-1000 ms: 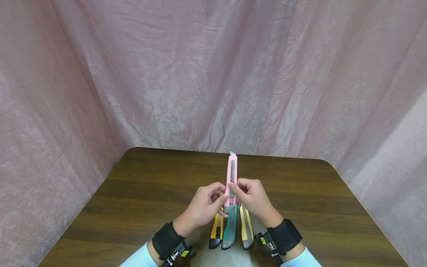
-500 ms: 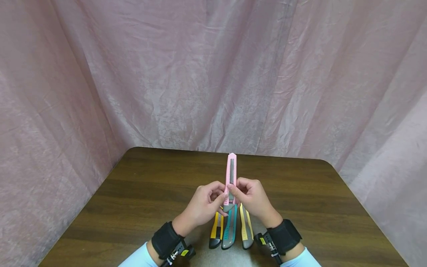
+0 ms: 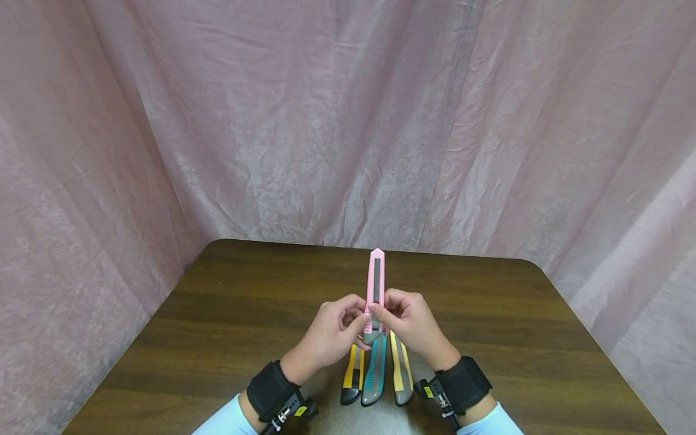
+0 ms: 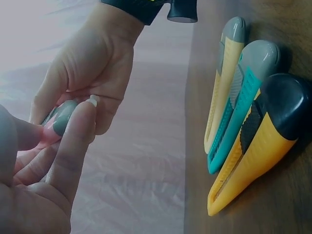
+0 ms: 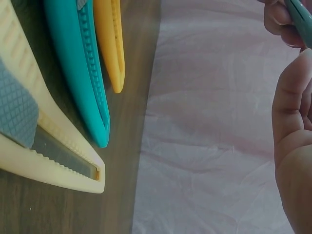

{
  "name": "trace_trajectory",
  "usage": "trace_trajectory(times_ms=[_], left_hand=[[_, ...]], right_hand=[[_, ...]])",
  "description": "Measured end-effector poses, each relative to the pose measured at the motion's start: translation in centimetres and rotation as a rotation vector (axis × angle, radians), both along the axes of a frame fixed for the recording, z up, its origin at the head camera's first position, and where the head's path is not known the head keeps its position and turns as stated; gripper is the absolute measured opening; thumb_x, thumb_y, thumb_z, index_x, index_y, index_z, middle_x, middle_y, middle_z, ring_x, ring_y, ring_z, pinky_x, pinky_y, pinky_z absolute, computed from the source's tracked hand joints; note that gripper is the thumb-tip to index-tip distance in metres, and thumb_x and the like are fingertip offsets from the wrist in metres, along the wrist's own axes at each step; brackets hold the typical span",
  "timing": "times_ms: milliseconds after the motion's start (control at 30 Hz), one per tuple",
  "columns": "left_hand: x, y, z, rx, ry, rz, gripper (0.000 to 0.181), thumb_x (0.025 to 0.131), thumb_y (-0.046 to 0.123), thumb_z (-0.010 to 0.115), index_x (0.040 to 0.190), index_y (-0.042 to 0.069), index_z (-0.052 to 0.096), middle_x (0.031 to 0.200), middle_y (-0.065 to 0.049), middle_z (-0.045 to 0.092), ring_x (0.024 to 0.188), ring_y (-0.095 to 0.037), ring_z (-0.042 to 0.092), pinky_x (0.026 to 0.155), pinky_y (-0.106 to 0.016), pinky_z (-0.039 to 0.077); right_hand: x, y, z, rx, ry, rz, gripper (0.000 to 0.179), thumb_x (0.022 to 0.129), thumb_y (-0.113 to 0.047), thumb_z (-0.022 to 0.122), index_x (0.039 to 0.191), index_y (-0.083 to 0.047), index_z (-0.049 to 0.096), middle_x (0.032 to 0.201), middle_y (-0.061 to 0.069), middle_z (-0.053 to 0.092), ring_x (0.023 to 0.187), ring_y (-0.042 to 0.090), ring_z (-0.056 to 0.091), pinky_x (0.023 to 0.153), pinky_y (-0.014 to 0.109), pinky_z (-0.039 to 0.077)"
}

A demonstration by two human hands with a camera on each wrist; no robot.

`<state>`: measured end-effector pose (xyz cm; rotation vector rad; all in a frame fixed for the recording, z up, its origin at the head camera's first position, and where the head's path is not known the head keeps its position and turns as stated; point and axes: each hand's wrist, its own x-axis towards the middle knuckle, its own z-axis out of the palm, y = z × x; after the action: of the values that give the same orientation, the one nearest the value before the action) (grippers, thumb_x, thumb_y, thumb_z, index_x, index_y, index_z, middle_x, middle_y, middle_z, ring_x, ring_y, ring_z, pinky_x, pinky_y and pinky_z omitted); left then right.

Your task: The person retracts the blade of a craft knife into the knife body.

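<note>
A pink box cutter (image 3: 376,275) with a grey end is held up over the table in the head view, its tip pointing away from me. No blade shows beyond the tip. My left hand (image 3: 333,332) pinches the lower part near the grey end. From the other side my right hand (image 3: 417,326) grips the cutter, thumb laid on its front by the slider. The left wrist view shows the grey end (image 4: 63,117) between both hands' fingers. In the right wrist view the cutter is mostly cut off at the upper right.
Below the hands lie three more cutters: an orange one with a black end (image 3: 352,380), a teal one (image 3: 374,377) and a pale yellow one (image 3: 401,374). They rest on a dark wooden table (image 3: 261,290). A pink curtain (image 3: 304,151) hangs behind it.
The blade tip that stuck out of the pink cutter has slid back inside. The right thumb has shifted slightly down and left; the cutter moved slightly left.
</note>
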<state>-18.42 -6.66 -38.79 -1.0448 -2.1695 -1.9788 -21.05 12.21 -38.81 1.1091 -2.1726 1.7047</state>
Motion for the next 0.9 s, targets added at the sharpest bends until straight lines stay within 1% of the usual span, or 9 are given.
trace_trajectory(times_ms=[167,233,400,500,600,700,767,800,900], left_hand=[[0.0,0.0,0.2,-0.005,-0.006,0.011,0.011,0.094,-0.008,0.052,0.103,-0.002,0.055,0.082,-0.02,0.061,0.065,-0.035,0.063,0.053,-0.042,0.057],[-0.1,0.0,-0.1,-0.006,-0.004,0.014,0.011,0.094,-0.008,0.052,0.103,-0.002,0.055,0.081,-0.02,0.06,0.064,-0.035,0.063,0.052,-0.042,0.057],[-1.0,0.0,-1.4,-0.021,0.016,0.023,0.012,0.094,-0.006,0.053,0.104,0.001,0.055,0.081,-0.015,0.062,0.063,-0.029,0.064,0.051,-0.041,0.057],[-1.5,-0.1,-2.1,-0.032,0.018,0.036,0.013,0.095,-0.003,0.054,0.104,0.006,0.055,0.081,-0.009,0.063,0.063,-0.023,0.065,0.051,-0.038,0.057],[-1.7,-0.3,-2.4,-0.032,0.011,0.034,0.012,0.095,0.001,0.055,0.104,0.009,0.056,0.082,-0.006,0.063,0.063,-0.02,0.065,0.051,-0.037,0.057],[-1.7,-0.6,-2.2,-0.067,0.002,0.051,0.012,0.096,0.004,0.055,0.106,0.011,0.056,0.082,-0.005,0.062,0.063,-0.02,0.064,0.051,-0.036,0.057],[-1.6,-0.9,-1.9,-0.125,-0.009,0.085,0.012,0.096,0.005,0.055,0.107,0.01,0.057,0.082,-0.004,0.062,0.061,-0.019,0.064,0.051,-0.034,0.057],[-1.5,-1.1,-1.7,-0.17,-0.019,0.113,0.012,0.096,0.006,0.056,0.108,0.01,0.057,0.081,-0.003,0.061,0.06,-0.018,0.063,0.05,-0.033,0.057],[-1.1,-1.7,-1.3,-0.312,-0.05,0.209,0.015,0.096,0.009,0.057,0.111,0.008,0.056,0.079,-0.001,0.059,0.055,-0.015,0.061,0.048,-0.029,0.056]], right_hand=[[0.0,-0.1,0.0,0.018,-0.004,-0.014,0.01,0.092,0.001,0.06,0.084,-0.004,0.062,0.062,0.011,0.055,0.047,0.032,0.051,0.039,0.026,0.05],[0.0,-0.1,0.0,0.028,-0.004,-0.007,0.01,0.092,0.001,0.059,0.084,-0.002,0.062,0.062,0.011,0.054,0.047,0.035,0.05,0.039,0.025,0.05],[0.1,0.0,-0.1,0.036,0.012,0.013,0.007,0.091,0.003,0.06,0.085,-0.001,0.062,0.062,0.01,0.054,0.047,0.03,0.05,0.039,0.024,0.048],[0.1,-0.1,0.0,0.031,0.014,0.019,0.007,0.09,0.004,0.06,0.086,-0.001,0.061,0.063,0.01,0.055,0.047,0.027,0.051,0.038,0.03,0.049],[0.1,-0.3,0.0,0.026,0.015,0.016,0.007,0.09,0.004,0.06,0.085,0.0,0.061,0.063,0.011,0.055,0.047,0.026,0.051,0.037,0.033,0.048],[0.0,-0.6,0.0,0.013,0.0,-0.006,0.005,0.09,0.003,0.062,0.086,0.0,0.061,0.064,0.012,0.056,0.048,0.027,0.051,0.039,0.03,0.049],[-0.1,-0.9,-0.1,-0.01,-0.05,-0.038,0.005,0.088,0.0,0.065,0.09,0.001,0.06,0.066,0.012,0.058,0.05,0.029,0.053,0.041,0.032,0.052],[-0.3,-1.1,-0.1,-0.025,-0.095,-0.056,0.008,0.088,-0.003,0.066,0.092,0.001,0.06,0.068,0.013,0.059,0.052,0.032,0.055,0.044,0.034,0.054],[-1.3,-1.7,-0.3,-0.052,-0.28,-0.104,0.019,0.088,-0.013,0.069,0.096,0.001,0.06,0.072,0.014,0.062,0.057,0.034,0.059,0.052,0.042,0.057]])
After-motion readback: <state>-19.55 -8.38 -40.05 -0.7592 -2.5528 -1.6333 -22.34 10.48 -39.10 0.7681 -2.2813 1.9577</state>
